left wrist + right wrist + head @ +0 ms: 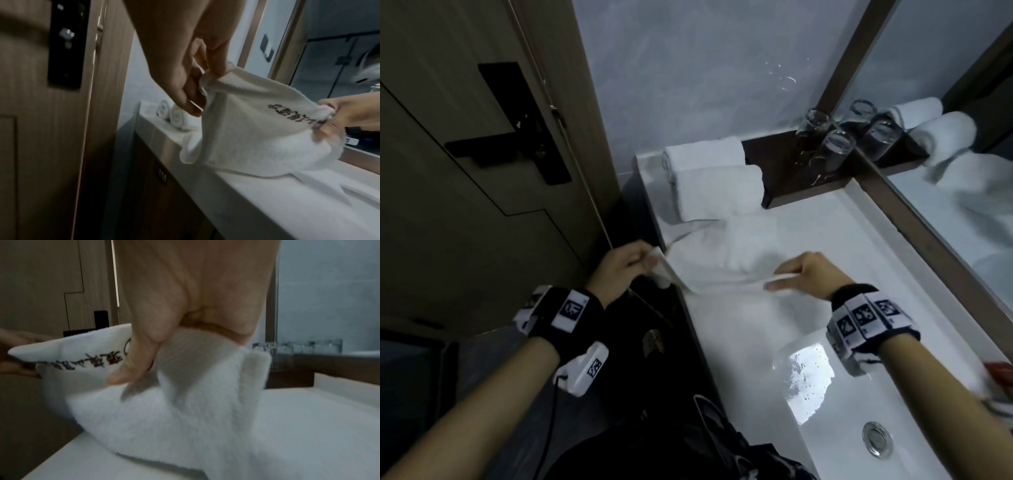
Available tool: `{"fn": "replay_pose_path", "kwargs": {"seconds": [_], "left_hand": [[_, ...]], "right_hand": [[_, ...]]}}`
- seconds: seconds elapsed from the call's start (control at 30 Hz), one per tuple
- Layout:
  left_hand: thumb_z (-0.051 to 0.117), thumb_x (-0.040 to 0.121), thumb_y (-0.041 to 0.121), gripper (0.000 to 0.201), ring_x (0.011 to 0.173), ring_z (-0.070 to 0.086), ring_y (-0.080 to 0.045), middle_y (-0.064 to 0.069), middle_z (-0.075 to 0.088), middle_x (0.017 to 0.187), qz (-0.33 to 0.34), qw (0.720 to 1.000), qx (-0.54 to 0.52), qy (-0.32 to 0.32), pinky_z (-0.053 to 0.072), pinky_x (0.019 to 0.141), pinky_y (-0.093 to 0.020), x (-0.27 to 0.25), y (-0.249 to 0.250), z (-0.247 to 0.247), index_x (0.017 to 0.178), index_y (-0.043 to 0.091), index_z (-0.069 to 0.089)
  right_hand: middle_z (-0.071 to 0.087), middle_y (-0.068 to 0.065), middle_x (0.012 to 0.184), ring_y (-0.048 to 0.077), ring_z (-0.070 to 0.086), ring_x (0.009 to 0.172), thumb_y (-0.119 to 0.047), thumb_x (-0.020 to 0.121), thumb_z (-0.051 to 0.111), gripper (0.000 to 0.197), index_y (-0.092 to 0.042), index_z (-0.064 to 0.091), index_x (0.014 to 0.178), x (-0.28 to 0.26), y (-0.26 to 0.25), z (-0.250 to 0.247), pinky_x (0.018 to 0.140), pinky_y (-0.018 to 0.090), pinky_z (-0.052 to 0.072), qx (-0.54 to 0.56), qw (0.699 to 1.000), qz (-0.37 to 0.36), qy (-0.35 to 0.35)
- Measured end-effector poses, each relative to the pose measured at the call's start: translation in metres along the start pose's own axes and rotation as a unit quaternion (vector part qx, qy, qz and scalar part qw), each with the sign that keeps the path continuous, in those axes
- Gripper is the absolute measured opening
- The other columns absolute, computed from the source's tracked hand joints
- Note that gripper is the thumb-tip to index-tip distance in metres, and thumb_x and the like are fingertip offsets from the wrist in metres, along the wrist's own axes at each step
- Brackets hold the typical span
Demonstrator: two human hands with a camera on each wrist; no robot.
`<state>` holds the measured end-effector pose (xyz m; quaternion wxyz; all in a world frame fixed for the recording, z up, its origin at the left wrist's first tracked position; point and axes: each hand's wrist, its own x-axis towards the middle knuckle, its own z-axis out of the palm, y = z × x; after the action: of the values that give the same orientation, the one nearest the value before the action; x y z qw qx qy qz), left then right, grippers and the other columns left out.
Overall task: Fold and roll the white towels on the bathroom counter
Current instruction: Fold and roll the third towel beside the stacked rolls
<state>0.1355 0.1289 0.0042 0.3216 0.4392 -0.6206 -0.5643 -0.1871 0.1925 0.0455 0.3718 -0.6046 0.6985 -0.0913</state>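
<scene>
Head view: both hands [619,265] [803,274] pinch the towel [722,260]; we should keep corners level before lowering it onto the worktop [756,335].

three towels [722,260], two glasses [825,140]

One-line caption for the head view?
Both hands, left and right, pinch a white towel near two rolled towels.

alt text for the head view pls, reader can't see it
Both hands hold a white towel stretched over the white counter: the left hand pinches one corner, the right hand the other. Two rolled towels lie at the counter's far end beside drinking glasses, with a mirror along the right.
</scene>
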Motion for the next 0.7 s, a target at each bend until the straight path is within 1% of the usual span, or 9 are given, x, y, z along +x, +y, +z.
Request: {"fn": "replay_pose_path", "kwargs": {"seconds": [0.07,0.1,0.2,0.27,0.37,0.43,0.5,0.6,0.7], "left_hand": [[0.054,0.09,0.015,0.019,0.068,0.06,-0.001,0.012,0.068,0.066,-0.056,0.998,-0.022,-0.01,0.048,0.066,-0.012,-0.01,-0.016,0.004,0.074,0.022,0.062],[0.054,0.09,0.018,0.018,0.07,0.061,-0.005,0.009,0.067,0.069,-0.082,0.996,-0.039,-0.009,0.05,0.065,-0.015,-0.014,-0.021,0.005,0.074,0.022,0.062],[0.051,0.092,0.021,0.018,0.068,0.061,-0.013,-0.005,0.06,0.076,-0.132,0.99,-0.053,-0.002,0.054,0.06,-0.021,-0.02,-0.027,0.005,0.076,0.016,0.059],[0.049,0.093,0.02,0.02,0.067,0.059,-0.013,-0.008,0.056,0.077,-0.147,0.988,-0.038,-0.004,0.053,0.06,-0.024,-0.02,-0.027,0.005,0.075,0.013,0.056],[0.049,0.093,0.015,0.024,0.073,0.053,-0.016,-0.007,0.052,0.074,-0.142,0.989,-0.034,-0.007,0.046,0.066,-0.028,-0.019,-0.026,0.007,0.069,0.012,0.052],[0.049,0.093,0.015,0.026,0.071,0.05,-0.016,-0.006,0.051,0.072,-0.13,0.991,-0.018,0.016,0.04,0.065,-0.028,-0.017,-0.025,0.009,0.067,0.013,0.053],[0.05,0.093,0.017,0.026,0.07,0.05,-0.015,-0.003,0.053,0.07,-0.119,0.992,0.013,0.039,0.038,0.065,-0.026,-0.012,-0.024,0.013,0.067,0.015,0.053],[0.05,0.093,0.019,0.021,0.07,0.05,-0.013,-0.001,0.055,0.071,-0.105,0.991,0.06,0.06,0.038,0.063,-0.025,0.001,-0.021,0.019,0.072,0.014,0.053],[0.051,0.092,0.019,0.016,0.071,0.052,-0.015,-0.004,0.058,0.076,-0.093,0.988,0.087,0.083,0.04,0.063,-0.026,0.017,-0.015,0.021,0.085,0.005,0.054]], "right_hand": [[0.058,-0.011,0.053,0.008,0.05,0.051,-0.032,0.066,0.082,0.019,-0.024,0.068,0.058,-0.002,0.01,0.016,0.047,0.009,0.039,-0.009,0.996,0.056,-0.073],[0.059,-0.009,0.055,0.009,0.05,0.049,-0.033,0.064,0.083,0.017,-0.026,0.069,0.059,-0.003,0.014,0.021,0.048,0.013,0.041,-0.005,0.992,0.087,-0.092],[0.063,-0.004,0.063,0.01,0.056,0.055,-0.037,0.06,0.085,0.026,-0.018,0.072,0.073,-0.006,0.019,0.028,0.057,0.02,0.044,-0.013,0.983,0.141,-0.119],[0.064,-0.008,0.059,0.01,0.06,0.06,-0.037,0.06,0.084,0.026,-0.019,0.07,0.07,-0.008,0.021,0.029,0.06,0.021,0.043,-0.019,0.979,0.155,-0.127],[0.059,-0.009,0.041,0.005,0.055,0.038,-0.027,0.063,0.084,0.021,-0.015,0.067,0.064,-0.012,0.023,0.029,0.041,0.011,0.038,0.05,0.97,0.183,-0.149],[0.062,-0.005,0.045,0.007,0.054,0.035,-0.022,0.067,0.082,0.017,-0.01,0.07,0.066,-0.014,0.025,0.028,0.037,0.01,0.036,0.101,0.962,0.188,-0.171],[0.069,-0.002,0.059,0.011,0.062,0.048,-0.023,0.066,0.082,0.015,-0.012,0.075,0.073,-0.011,0.03,0.026,0.047,0.015,0.044,0.108,0.965,0.171,-0.164],[0.076,-0.003,0.078,0.013,0.07,0.071,-0.019,0.063,0.083,0.018,-0.019,0.076,0.079,-0.001,0.04,0.014,0.069,0.021,0.053,0.103,0.975,0.143,-0.133],[0.074,0.001,0.077,0.014,0.065,0.072,-0.018,0.064,0.082,0.014,-0.021,0.076,0.076,0.012,0.05,-0.003,0.073,0.025,0.05,0.065,0.987,0.127,-0.08]]}}
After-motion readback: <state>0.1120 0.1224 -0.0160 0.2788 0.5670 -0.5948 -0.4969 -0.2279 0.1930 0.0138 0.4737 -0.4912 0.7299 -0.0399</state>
